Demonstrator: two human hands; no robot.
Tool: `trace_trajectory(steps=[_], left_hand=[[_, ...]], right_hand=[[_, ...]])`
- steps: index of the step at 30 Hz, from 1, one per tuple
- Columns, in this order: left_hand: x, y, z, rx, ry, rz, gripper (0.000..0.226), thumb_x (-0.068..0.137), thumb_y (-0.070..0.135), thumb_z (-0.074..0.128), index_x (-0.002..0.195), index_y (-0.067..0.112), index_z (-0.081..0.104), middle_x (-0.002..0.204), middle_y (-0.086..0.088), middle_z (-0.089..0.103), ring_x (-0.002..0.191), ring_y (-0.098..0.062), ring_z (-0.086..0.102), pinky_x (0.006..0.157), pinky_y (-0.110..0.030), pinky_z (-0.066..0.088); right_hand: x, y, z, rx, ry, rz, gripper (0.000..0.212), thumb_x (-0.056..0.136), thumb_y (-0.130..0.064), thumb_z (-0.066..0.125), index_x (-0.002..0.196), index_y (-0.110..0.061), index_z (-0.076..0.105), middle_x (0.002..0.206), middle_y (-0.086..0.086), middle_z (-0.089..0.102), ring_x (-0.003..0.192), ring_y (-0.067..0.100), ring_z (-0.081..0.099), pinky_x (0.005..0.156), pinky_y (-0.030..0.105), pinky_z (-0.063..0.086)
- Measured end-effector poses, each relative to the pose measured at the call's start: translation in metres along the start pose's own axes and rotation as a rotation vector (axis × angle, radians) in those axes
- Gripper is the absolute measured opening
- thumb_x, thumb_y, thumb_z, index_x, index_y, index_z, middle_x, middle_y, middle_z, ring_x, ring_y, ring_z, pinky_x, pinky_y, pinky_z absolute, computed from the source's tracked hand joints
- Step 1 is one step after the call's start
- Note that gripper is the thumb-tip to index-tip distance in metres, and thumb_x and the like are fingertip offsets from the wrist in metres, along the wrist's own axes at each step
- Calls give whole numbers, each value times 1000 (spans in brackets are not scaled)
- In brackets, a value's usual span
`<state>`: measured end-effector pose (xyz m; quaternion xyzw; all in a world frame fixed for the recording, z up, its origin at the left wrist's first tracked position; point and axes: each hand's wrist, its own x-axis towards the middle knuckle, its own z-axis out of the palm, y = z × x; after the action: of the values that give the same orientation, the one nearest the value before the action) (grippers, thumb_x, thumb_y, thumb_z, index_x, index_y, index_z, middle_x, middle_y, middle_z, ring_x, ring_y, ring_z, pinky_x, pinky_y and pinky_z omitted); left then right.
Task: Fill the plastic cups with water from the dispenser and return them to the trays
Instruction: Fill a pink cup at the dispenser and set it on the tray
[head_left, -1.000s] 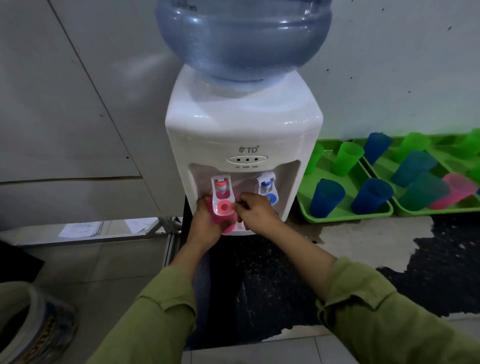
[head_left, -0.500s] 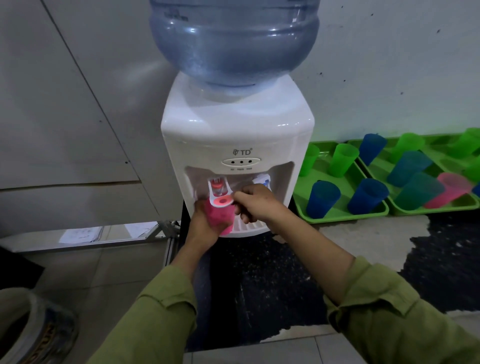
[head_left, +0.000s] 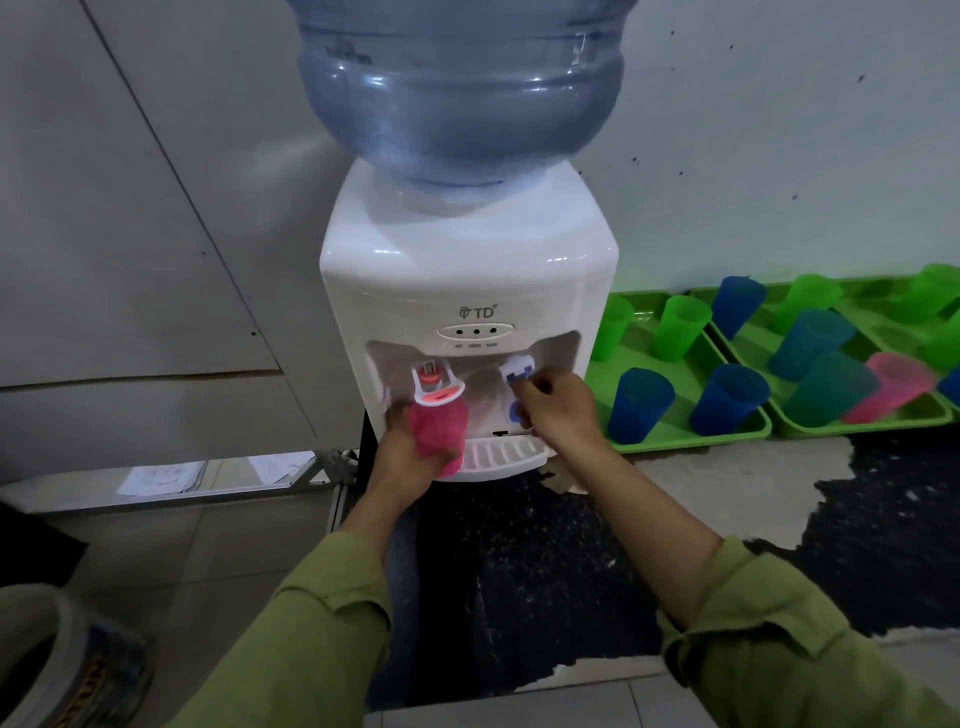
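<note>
Nearest, two green sleeves reach toward the dispenser (head_left: 467, 280). The left grip (head_left: 400, 457) is clasped around the pink cup (head_left: 439, 434), fingers wrapped about its lower wall, holding it upright directly under the dispenser's red tap (head_left: 434, 387), just left of the drip tray (head_left: 501, 454). That placement looks meant to put the cup's mouth beneath the spout so water falls inside rather than onto the grille. The right grip (head_left: 558, 410) sits at the dispenser's blue tap (head_left: 517, 371) with its fingers curled. Whether it pinches the lever or only touches it cannot be told. Since the cup is under the other tap, the two may not be lined up for filling.

The cup is translucent pink plastic, tapered and faintly ribbed. Its rim is hidden behind the red lever and no water level can be made out.

Above the dispenser stands the blue bottle (head_left: 457, 88). To the dispenser's right, on the worktop (head_left: 727, 483), lie green trays (head_left: 691, 441) holding blue, green and one pink cup, where this one is judged to return.
</note>
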<state>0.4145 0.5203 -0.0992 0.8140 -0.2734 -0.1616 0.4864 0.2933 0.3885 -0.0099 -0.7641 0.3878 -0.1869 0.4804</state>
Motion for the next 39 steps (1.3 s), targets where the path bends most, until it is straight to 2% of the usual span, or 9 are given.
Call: trace_trajectory(steps=[2,4,7,11,16,19,22,28,39], left_hand=[[-1,1,-1,-12,-2,0,78,65,1,81,130,3,37,107,2,50,98,-13,51,81,-13,35],[0,1,-1,-17,2,-1,81,65,0,81,131,2,35,108,1,49,101,-11,48,85,-16,35],[1,1,-1,2,0,6,83,64,3,82,132,-1,34,115,-3,49,102,-12,47,85,-13,33],[2,-1,-1,26,7,23,82,64,4,83,131,-3,36,118,-8,52,104,-15,49,83,-8,31],[2,-3,-1,64,10,32,84,66,7,82,133,-2,33,120,-7,48,102,-12,45,84,-9,29],[4,-4,0,66,16,30,84,65,6,82,133,-1,33,120,-9,49,105,-15,47,86,-12,30],[3,-2,1,60,14,15,82,68,5,80,134,0,31,117,-7,50,103,-13,47,85,-12,31],[1,-1,1,78,21,22,82,70,5,78,135,-1,29,125,-14,52,111,-20,51,86,-13,31],[-1,4,-1,138,7,22,83,70,7,79,136,0,28,127,-14,50,116,-27,51,89,-19,32]], right_hand=[[4,10,-4,-68,104,37,20,89,-28,57,87,-9,61,80,8,66,76,24,61,70,33,47],[7,19,-6,-49,167,70,23,89,-25,58,96,-4,53,85,9,59,84,28,59,71,35,46],[10,27,-9,-60,230,27,34,87,-25,59,102,-3,38,97,17,54,89,37,58,73,44,50],[17,29,-11,-219,276,-73,52,87,-21,61,120,9,33,120,29,42,103,43,48,82,48,46],[34,27,-10,-107,285,-116,34,91,-15,54,113,5,39,109,27,54,94,41,56,69,35,40],[38,34,-9,-119,284,-148,26,94,-15,48,108,5,39,102,27,55,89,40,56,67,35,38],[39,39,-9,-139,268,-176,27,94,-15,48,107,7,38,102,26,53,87,39,55,67,39,40],[41,42,-12,-152,249,-189,27,93,-14,50,106,6,39,99,25,52,84,37,53,62,30,28],[42,40,-16,-165,199,-168,32,93,-15,50,112,6,36,108,25,53,91,40,55,66,33,35]])
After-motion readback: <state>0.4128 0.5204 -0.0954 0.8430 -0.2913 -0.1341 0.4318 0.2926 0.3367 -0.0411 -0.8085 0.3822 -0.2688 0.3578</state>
